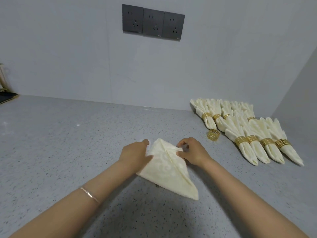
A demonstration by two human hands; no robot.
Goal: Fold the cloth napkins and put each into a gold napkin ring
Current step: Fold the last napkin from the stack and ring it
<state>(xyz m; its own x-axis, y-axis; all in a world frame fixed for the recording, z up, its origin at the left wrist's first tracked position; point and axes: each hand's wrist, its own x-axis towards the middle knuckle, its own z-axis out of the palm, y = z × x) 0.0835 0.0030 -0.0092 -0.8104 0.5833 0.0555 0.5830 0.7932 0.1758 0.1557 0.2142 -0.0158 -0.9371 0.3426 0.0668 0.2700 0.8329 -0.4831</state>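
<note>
A cream cloth napkin (169,170) lies on the grey speckled counter, partly folded into a long pointed shape with a crease down its middle. My left hand (135,152) presses flat on its left edge. My right hand (190,151) pinches a fold at its upper right corner between thumb and fingers. One loose gold napkin ring (213,134) stands on the counter just beyond my right hand. Several finished napkins in gold rings (247,133) lie in two rows at the right.
The grey counter (68,143) meets a pale wall at the back and a side wall at the right. Three dark wall sockets (153,22) sit above. A dark object (6,97) lies at the far left edge.
</note>
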